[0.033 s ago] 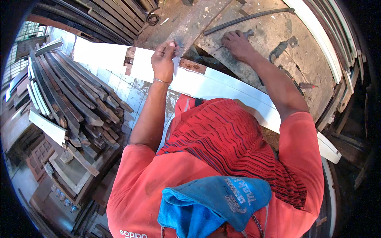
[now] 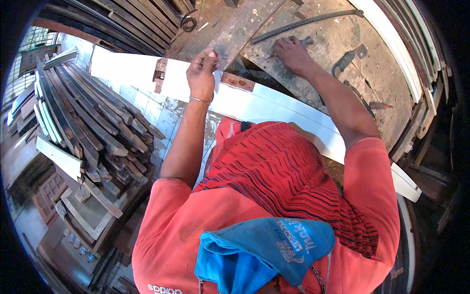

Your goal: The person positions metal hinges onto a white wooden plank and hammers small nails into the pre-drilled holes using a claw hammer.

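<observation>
A long white-painted wooden board (image 2: 284, 108) runs across in front of my body, with brown bare-wood recesses (image 2: 237, 82) cut into its far edge and near its left end. Over that edge, my left hand (image 2: 201, 71) is raised with curled fingers and thumb pressed together. What they pinch, if anything, I cannot make out; a dark blurred patch shows beside the fingertips. On the worn workbench (image 2: 338, 29) beyond the board rests my right hand (image 2: 293, 55), fingers bent down around or beside a dark metal piece (image 2: 307, 41). Its kind is not clear.
A dark curved strip (image 2: 306, 25) lies on the bench past my right hand. To its right are a dark power tool (image 2: 348, 60) and a red-handled screwdriver (image 2: 379, 106). Stacked wooden strips (image 2: 93, 108) fill the left; more long boards (image 2: 416, 49) stand at the right.
</observation>
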Demonstrator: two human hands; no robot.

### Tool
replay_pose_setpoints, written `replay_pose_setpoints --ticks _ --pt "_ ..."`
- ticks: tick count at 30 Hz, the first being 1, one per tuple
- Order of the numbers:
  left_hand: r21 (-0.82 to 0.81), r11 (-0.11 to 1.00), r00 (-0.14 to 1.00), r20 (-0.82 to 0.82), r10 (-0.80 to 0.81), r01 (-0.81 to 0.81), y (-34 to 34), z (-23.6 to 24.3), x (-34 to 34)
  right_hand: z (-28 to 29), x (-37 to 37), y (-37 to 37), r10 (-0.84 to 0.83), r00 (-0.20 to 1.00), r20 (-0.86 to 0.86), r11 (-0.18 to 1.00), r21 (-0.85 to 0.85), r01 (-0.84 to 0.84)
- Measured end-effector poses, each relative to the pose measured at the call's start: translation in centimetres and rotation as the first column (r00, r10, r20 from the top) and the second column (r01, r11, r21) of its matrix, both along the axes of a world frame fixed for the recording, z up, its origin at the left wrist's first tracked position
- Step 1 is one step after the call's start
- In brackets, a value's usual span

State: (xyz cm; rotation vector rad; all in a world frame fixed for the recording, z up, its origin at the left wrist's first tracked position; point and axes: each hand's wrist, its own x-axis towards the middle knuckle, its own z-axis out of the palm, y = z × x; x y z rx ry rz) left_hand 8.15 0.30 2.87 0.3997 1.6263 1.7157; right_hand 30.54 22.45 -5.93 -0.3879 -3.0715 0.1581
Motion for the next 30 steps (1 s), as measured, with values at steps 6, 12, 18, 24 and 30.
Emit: replay_pose_setpoints --ticks 6,12,18,24,30 --pt "-0.030 0.995 0.991 0.098 -0.093 0.096 1.5 2.5 2.8 7.0 -5.4 -6.9 -0.327 0.846 -0.421 0.772 -0.635 -0.017" --pt "0.089 0.996 0.995 0.094 -0.032 0.024 0.5 2.5 2.3 10.1 -3.1 -9.3 -0.527 0.808 -0.265 0.615 -0.775 0.147" --pt "0.208 0.977 0.966 0.240 -0.093 0.042 -0.8 2.8 3.0 10.5 0.3 -10.3 -0.662 0.675 0.325 -0.313 -0.939 0.145" --pt "0.175 0.985 0.953 0.298 -0.050 -0.003 -2.4 3.3 5.2 10.8 0.9 -13.8 -0.750 0.592 0.295 -0.448 -0.885 -0.126" --pt "0.215 0.971 0.912 0.409 0.012 -0.109 -4.8 3.5 5.4 10.8 1.4 -16.8 -0.699 0.665 0.265 -0.474 -0.867 -0.153"
